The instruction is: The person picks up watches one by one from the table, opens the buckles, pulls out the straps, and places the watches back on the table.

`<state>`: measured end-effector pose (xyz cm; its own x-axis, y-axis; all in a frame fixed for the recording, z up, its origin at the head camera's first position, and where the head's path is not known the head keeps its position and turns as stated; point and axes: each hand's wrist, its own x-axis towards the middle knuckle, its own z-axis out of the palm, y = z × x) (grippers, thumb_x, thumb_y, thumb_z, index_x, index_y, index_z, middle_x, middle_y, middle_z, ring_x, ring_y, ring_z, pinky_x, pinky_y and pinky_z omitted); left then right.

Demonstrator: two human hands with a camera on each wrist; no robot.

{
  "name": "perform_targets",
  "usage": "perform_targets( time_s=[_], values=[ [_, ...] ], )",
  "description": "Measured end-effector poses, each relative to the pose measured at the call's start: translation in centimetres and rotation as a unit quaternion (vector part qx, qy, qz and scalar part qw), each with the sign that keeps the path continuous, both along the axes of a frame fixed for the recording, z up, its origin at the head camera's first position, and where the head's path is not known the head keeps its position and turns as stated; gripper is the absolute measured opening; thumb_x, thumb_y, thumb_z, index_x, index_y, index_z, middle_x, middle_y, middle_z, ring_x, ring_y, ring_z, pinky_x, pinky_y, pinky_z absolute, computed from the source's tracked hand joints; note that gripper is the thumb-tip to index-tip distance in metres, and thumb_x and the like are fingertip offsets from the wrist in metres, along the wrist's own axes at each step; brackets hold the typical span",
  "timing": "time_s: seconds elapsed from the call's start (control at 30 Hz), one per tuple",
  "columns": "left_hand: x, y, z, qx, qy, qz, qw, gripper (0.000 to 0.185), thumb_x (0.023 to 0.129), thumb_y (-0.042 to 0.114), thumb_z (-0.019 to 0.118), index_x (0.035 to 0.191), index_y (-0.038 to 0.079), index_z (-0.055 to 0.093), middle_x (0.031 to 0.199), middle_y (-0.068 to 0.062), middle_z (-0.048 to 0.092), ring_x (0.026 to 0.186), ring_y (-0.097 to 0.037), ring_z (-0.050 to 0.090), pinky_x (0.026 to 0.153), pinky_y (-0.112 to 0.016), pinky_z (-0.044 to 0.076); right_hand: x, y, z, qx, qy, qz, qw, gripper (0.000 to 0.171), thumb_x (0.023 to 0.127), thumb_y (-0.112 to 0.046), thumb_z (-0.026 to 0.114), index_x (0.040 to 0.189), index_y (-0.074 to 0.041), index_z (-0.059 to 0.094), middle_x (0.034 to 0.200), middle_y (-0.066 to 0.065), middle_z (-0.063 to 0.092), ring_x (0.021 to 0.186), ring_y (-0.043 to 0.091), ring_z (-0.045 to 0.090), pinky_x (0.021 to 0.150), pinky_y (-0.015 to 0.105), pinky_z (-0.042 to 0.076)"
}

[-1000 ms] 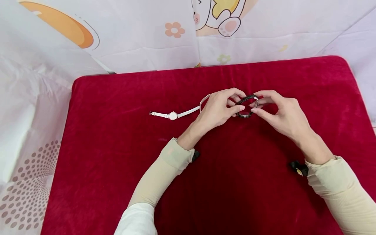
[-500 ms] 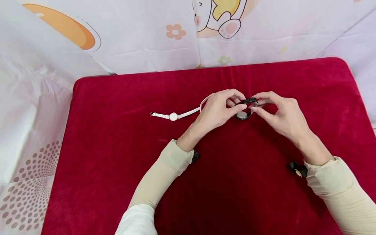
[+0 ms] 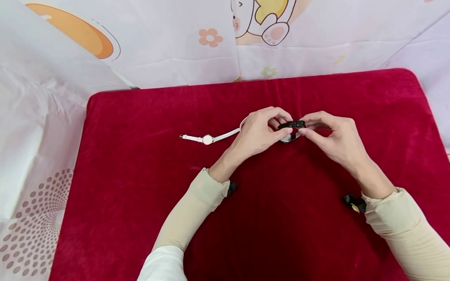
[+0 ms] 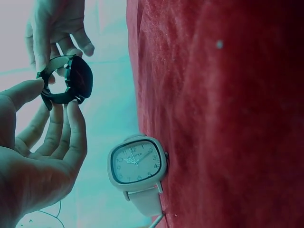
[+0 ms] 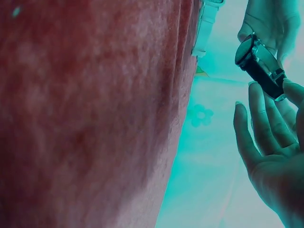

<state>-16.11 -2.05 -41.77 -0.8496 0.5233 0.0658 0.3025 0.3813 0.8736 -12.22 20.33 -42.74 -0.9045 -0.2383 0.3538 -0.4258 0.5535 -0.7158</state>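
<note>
1. Containers: I see nothing that holds anything; a red velvet mat [image 3: 140, 175] fills the middle of the head view, with a cartoon-printed sheet [image 3: 158, 43] behind it along the top.
2. The left hand [image 3: 258, 132] and the right hand [image 3: 334, 138] meet just right of the frame's centre, above the mat, each pinching one side of a black wristwatch [image 3: 291, 128] between thumb and curled fingertips.
3. In the left wrist view the black wristwatch [image 4: 66, 85] sits upper left, its strap looped, its dark face turned sideways.
4. A white wristwatch [image 3: 207, 138] lies flat on the mat, left of the hands; its strap end runs behind the left hand.
</note>
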Motion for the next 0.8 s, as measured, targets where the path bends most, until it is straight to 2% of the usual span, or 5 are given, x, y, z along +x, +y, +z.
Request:
perform_targets(
  time_s=[0.17, 0.33, 0.6, 0.8],
  values=[
    [0.2, -0.4, -0.3, 0.035, 0.002, -0.007, 0.9994, 0.020, 0.088, 0.020, 0.078, 0.106, 0.016, 0.071, 0.096, 0.006, 0.065, 0.083, -0.003, 0.062, 0.071, -0.018, 0.053, 0.1, -0.3, 0.0, -0.034, -0.013, -0.003, 0.999, 0.030, 0.076, 0.014, 0.078, 0.102, -0.001, 0.073, 0.091, 0.004, 0.073, 0.079, -0.002, 0.067, 0.076, 0.012, 0.053],
    [0.2, -0.5, -0.4, 0.058, 0.011, -0.010, 0.9982, 0.020, 0.087, 0.019, 0.078, 0.106, 0.015, 0.071, 0.092, 0.007, 0.064, 0.085, -0.002, 0.059, 0.072, -0.020, 0.054, 0.2, -0.6, 0.2, -0.097, -0.055, -0.007, 0.994, 0.028, 0.078, 0.012, 0.077, 0.104, 0.000, 0.074, 0.095, 0.003, 0.073, 0.079, 0.006, 0.070, 0.075, 0.015, 0.055],
    [0.3, -0.6, -0.5, 0.071, 0.018, -0.012, 0.9972, 0.019, 0.088, 0.018, 0.078, 0.105, 0.015, 0.071, 0.090, 0.007, 0.064, 0.084, -0.002, 0.058, 0.071, -0.020, 0.054, 0.2, -1.0, 0.5, -0.168, -0.102, 0.004, 0.980, 0.025, 0.080, 0.012, 0.076, 0.103, 0.007, 0.072, 0.095, 0.007, 0.073, 0.079, 0.012, 0.071, 0.072, 0.019, 0.057],
    [0.4, -0.8, -0.5, 0.072, 0.014, -0.011, 0.9973, 0.019, 0.088, 0.017, 0.077, 0.106, 0.015, 0.071, 0.090, 0.007, 0.063, 0.084, -0.002, 0.058, 0.071, -0.022, 0.054, 0.4, -1.3, 1.0, -0.204, -0.109, 0.012, 0.973, 0.023, 0.079, 0.016, 0.074, 0.101, 0.011, 0.071, 0.092, 0.008, 0.073, 0.075, 0.013, 0.072, 0.071, 0.019, 0.057]
  ],
)
